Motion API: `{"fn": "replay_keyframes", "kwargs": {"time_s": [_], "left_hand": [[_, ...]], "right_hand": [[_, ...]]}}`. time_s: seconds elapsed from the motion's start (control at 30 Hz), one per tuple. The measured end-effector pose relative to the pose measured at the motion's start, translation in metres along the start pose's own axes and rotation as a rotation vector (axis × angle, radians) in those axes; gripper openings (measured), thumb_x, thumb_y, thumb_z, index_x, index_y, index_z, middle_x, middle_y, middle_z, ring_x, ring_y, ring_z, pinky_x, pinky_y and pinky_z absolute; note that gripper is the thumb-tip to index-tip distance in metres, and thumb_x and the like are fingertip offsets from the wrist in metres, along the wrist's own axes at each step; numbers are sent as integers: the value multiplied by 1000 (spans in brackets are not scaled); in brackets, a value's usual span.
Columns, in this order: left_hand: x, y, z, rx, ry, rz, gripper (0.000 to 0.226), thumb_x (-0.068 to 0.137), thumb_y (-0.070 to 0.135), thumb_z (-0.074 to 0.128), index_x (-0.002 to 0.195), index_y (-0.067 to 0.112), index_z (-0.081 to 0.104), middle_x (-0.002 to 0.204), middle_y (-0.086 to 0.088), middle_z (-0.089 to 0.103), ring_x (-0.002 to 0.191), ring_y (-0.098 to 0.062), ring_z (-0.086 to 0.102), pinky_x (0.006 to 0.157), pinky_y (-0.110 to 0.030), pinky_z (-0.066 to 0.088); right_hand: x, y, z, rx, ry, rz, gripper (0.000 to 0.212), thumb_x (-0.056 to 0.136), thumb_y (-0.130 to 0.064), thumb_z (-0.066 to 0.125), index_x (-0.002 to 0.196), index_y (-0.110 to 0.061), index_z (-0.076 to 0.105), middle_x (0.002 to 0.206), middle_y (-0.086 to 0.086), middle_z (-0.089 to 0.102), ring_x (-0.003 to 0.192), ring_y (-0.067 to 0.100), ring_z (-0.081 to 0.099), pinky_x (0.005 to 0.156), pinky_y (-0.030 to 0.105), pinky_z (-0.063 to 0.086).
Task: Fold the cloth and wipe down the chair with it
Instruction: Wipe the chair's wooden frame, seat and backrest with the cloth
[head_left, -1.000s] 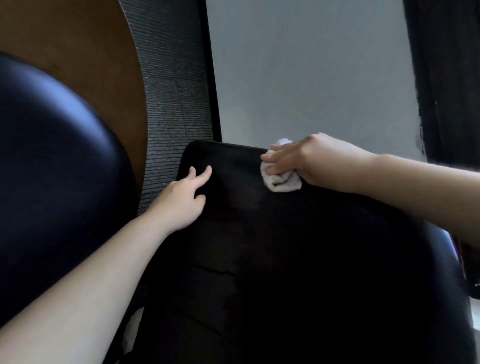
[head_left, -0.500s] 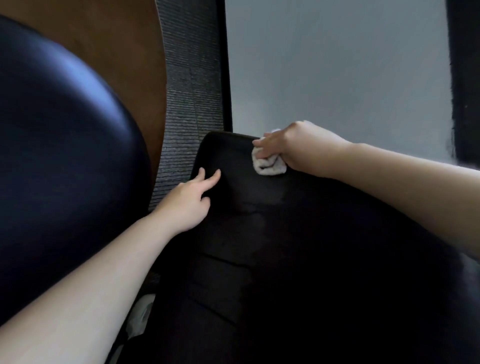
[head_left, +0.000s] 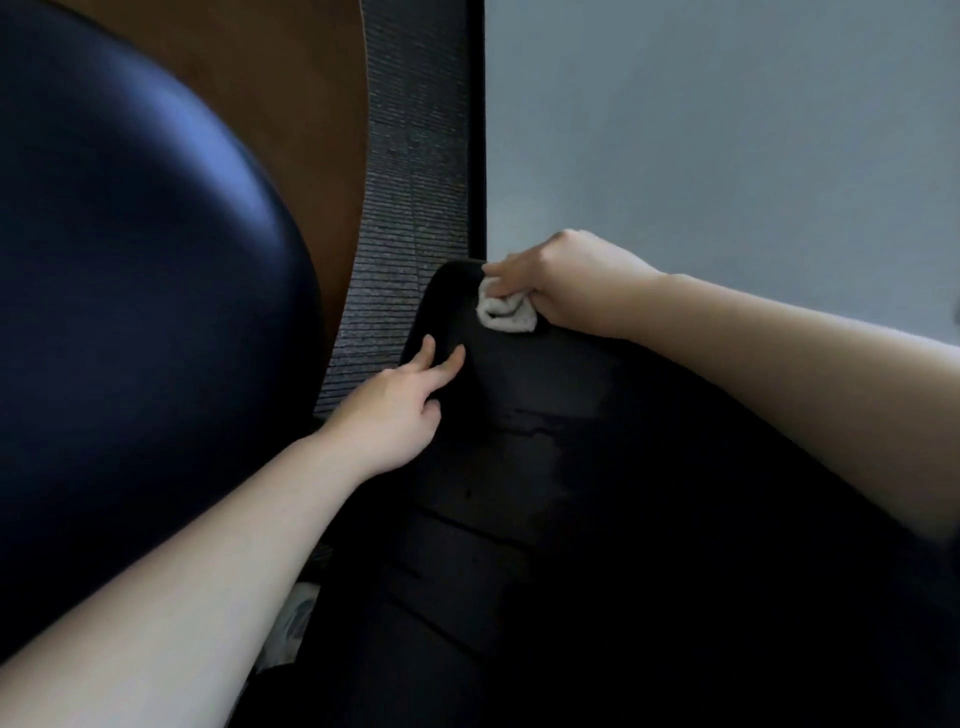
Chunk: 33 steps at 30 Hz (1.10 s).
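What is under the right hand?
A bunched white cloth sits under the right hand, pressed against the black chair near its upper corner. The fingers cover the cloth's upper part, so its folds there cannot be seen.

The left hand and the right hand are both bare; the left forearm is uncovered from the wrist down to the lower frame edge; the right forearm is likewise uncovered out to the right edge; both arms look smooth and slender in the dim light; whether a sleeve begins beyond those edges cannot be told.
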<state>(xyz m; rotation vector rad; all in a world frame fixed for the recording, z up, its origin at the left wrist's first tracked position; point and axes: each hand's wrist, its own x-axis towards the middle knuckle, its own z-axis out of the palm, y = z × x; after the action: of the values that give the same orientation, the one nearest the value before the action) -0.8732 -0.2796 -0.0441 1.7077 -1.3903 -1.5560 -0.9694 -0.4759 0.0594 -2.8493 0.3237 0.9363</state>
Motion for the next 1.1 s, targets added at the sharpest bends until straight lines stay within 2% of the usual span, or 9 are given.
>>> {"fn": "replay_keyframes", "kwargs": {"time_s": [0.17,0.3,0.4,0.53,0.63,0.7,0.8,0.97,1.1], "left_hand": [[-3,0,1,-41,12,7,64,100,13,42,153,43,23,164,3,9,150,-22,18,118,-25,17],[-10,-2,4,-31,0,-5,62,100,16,43,152,43,23,164,1,10,149,-23,21,119,-29,22],[-13,-1,5,-27,-2,-15,63,99,16,45,153,41,23,164,-1,9,148,-25,23,118,-30,24],[-14,-2,8,-46,-1,-25,63,100,17,45,152,43,22,165,2,7,149,-24,21,119,-33,25],[-14,-2,9,-36,-10,-35,63,99,20,47,152,43,21,165,1,6,149,-24,21,119,-34,25],[-14,0,9,-25,-14,-39,63,99,23,48,152,44,21,165,0,6,149,-26,22,119,-33,25],[-14,1,9,-20,-17,-46,63,99,26,47,153,44,20,165,-1,5,148,-26,23,118,-31,26],[-18,-1,10,-39,-25,-39,64,100,27,48,153,45,18,165,2,3,148,-22,23,117,-29,27],[-22,6,12,-32,-22,-42,63,100,33,47,154,44,15,165,0,0,149,-22,22,117,-31,27]], "right_hand": [[77,-24,14,-89,-196,118,28,87,-20,46,103,-20,69,104,4,67,96,28,62,75,32,49],[67,-28,14,38,-189,18,39,77,-55,32,62,-30,58,101,-5,67,94,22,60,81,35,51],[57,-18,9,36,-241,43,35,91,-48,45,71,-32,68,134,-5,58,119,19,55,92,37,47],[72,-15,16,83,-164,68,26,93,-34,54,91,-19,76,118,0,68,117,19,58,86,36,50],[60,-12,12,59,-168,53,23,92,-31,55,97,-24,76,132,-1,60,116,19,58,87,32,49],[43,-9,7,65,-160,27,22,94,-34,54,89,-30,75,138,-5,55,117,17,56,89,33,47],[36,-10,6,94,-174,-1,37,93,-32,54,56,-35,54,131,-2,61,124,15,54,88,38,48],[68,-16,15,-12,-199,49,23,92,-31,52,85,-22,72,115,0,68,117,21,57,85,35,49],[28,-14,1,-29,-135,29,26,95,-31,50,108,-23,71,130,-7,58,106,17,57,86,32,45]]}}
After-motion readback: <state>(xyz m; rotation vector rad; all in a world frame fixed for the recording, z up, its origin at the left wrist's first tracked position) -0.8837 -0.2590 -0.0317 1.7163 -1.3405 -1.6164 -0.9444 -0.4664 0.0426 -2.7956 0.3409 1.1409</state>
